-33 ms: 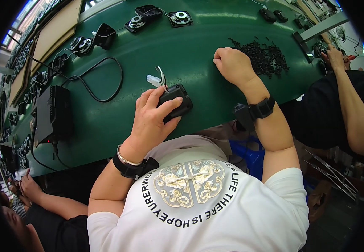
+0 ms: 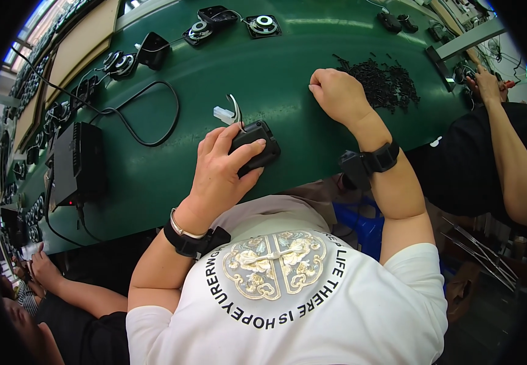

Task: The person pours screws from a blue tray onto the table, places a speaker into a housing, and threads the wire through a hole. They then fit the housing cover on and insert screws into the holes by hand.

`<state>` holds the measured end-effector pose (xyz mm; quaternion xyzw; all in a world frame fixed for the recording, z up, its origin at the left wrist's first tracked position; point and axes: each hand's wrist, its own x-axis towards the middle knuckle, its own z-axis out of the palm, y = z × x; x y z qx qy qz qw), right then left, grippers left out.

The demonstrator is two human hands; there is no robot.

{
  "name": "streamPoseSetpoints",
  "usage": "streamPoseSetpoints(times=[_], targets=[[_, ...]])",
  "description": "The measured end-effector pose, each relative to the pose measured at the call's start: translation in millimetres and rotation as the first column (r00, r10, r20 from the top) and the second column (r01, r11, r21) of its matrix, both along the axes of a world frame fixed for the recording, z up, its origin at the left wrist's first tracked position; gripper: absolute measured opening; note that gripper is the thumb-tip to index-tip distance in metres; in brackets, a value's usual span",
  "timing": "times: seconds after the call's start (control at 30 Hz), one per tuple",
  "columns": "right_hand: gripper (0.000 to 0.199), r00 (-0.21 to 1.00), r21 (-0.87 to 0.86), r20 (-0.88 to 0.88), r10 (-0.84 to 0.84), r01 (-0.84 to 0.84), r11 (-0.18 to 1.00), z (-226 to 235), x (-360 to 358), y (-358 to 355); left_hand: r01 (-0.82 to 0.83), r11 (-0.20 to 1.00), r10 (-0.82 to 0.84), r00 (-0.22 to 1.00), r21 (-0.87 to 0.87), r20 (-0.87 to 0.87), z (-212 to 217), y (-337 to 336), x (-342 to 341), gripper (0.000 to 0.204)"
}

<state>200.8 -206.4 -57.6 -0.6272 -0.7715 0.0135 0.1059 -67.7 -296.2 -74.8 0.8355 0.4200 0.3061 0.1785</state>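
Note:
My left hand (image 2: 224, 155) is wrapped over a small black speaker box (image 2: 259, 141) on the near part of the green table (image 2: 214, 67). From the box's top edge rise short black and white wires (image 2: 236, 109) with a white plug (image 2: 222, 115). To the right, my right hand (image 2: 337, 94) is closed, thumb against the curled fingers, beside a heap of small black screws (image 2: 391, 85). Whatever those fingers may hold is hidden.
Speaker parts with round drivers (image 2: 263, 25) lie along the far side. At left stand a black power box (image 2: 79, 163) and a looped black cable (image 2: 177, 109). A metal bracket (image 2: 467, 42) stands far right. Other people's arms (image 2: 501, 140) appear at both sides.

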Motion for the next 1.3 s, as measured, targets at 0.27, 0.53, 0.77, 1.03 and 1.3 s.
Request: streamPoseSetpoints(times=[0.27,0.53,0.77,1.03,1.3], targets=[[0.008,0.381,-0.372,-0.905,-0.191,-0.486,0.791,2.3,-29.5,-79.8,-0.016,1.000,0.016,1.000,0.005,-0.004,0.1,2.3,1.1,0.052],[0.007,0.523,-0.286,-0.852,-0.019,-0.436,0.853,-2.8,-44.9,-84.9,-0.016,1.000,0.016,1.000,0.010,-0.005,-1.5,1.7,-0.1,0.053],[0.010,0.612,-0.239,-0.788,0.062,-0.398,0.886,-2.1,-43.7,-80.0,-0.016,1.000,0.016,1.000,-0.006,-0.007,-0.5,1.0,2.1,0.052],[0.019,0.835,0.000,-0.550,0.007,-0.008,1.000,3.3,19.6,26.9,-0.016,1.000,0.016,1.000,0.011,-0.004,1.0,2.0,0.6,0.051],[0.025,0.996,-0.067,-0.060,0.067,-0.071,0.995,-15.1,6.1,57.4,-0.010,1.000,0.009,1.000,0.009,0.008,-1.1,1.6,1.3,0.051]])
